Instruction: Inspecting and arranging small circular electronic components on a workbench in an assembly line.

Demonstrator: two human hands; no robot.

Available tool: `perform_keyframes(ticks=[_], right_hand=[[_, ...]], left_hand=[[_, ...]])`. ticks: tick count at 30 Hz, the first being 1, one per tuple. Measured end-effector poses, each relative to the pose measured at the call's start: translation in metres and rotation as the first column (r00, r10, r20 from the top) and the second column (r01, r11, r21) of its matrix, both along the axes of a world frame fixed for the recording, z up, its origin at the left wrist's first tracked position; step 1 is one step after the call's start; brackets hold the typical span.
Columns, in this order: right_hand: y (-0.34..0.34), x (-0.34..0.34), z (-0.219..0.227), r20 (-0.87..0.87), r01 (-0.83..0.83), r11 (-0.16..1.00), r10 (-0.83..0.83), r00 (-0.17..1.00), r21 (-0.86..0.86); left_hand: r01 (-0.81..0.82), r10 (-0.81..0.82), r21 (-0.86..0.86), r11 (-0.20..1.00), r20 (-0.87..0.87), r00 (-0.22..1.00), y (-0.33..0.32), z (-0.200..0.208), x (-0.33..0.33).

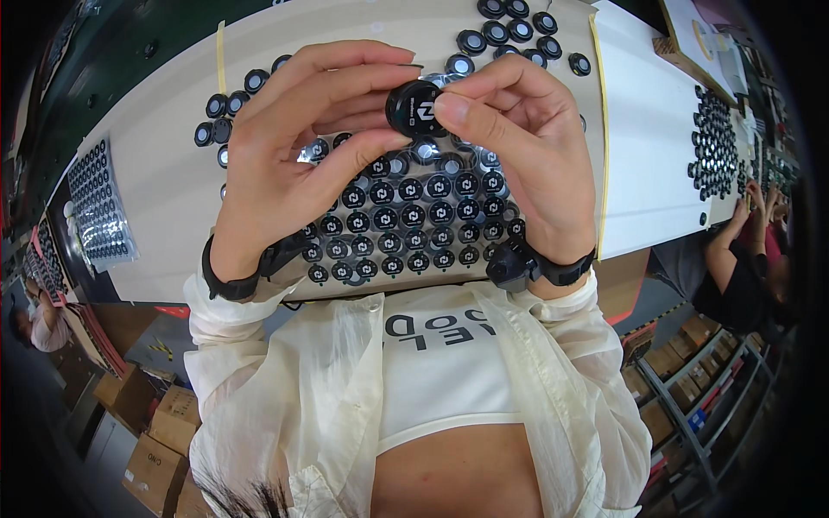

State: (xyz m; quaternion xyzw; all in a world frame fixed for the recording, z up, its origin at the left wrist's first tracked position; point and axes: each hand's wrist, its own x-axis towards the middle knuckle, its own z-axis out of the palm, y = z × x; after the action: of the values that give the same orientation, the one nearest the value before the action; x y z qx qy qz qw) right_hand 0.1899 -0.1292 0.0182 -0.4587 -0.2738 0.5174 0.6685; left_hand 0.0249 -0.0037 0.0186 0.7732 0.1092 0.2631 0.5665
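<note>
A round black disc-shaped part (404, 110) with a white printed mark on its face is held up between my hands. My left hand (281, 147) grips its left edge between thumb and fingers. The thumb and forefinger of my right hand (548, 164) pinch its right edge, the thumb lying partly over the face. Below my hands, many similar black discs (412, 215) lie in close rows, marked faces up, in what looks like clear plastic packing. My hands hide part of the upper rows.
Loose discs with grey centres (495, 34) lie at the far right, and others (236, 104) beyond my left hand. A plastic-wrapped batch (102, 207) rests at the left. Yellow tape (602, 173) borders a white surface. Another person's hands (754, 207) are at far right, near more discs (712, 142).
</note>
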Motion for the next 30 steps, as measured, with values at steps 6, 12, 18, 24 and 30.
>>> perform_keyframes(ticks=[6,12,18,24,30], right_hand=[[0.003,-0.002,0.003,0.109,0.040,0.999,-0.036,0.993,-0.037],[0.006,0.003,0.001,0.238,0.032,0.995,-0.008,0.971,-0.096],[0.010,0.001,-0.010,0.179,0.085,0.994,-0.072,0.981,-0.067],[0.012,-0.002,-0.013,0.180,0.133,0.987,-0.115,0.977,-0.087],[0.010,0.004,-0.007,0.267,0.215,0.975,-0.192,0.944,-0.057]], left_hand=[[-0.051,0.050,0.086,0.995,0.011,0.999,-0.001,-0.004,0.001],[-0.060,0.063,0.128,0.990,-0.023,0.998,0.000,-0.006,0.001],[-0.001,0.007,0.077,0.997,-0.082,0.997,0.006,-0.006,0.004],[0.047,-0.045,-0.185,0.982,0.016,0.999,0.008,-0.019,0.008],[-0.138,0.218,0.558,0.818,-0.078,0.973,0.066,0.001,0.029]])
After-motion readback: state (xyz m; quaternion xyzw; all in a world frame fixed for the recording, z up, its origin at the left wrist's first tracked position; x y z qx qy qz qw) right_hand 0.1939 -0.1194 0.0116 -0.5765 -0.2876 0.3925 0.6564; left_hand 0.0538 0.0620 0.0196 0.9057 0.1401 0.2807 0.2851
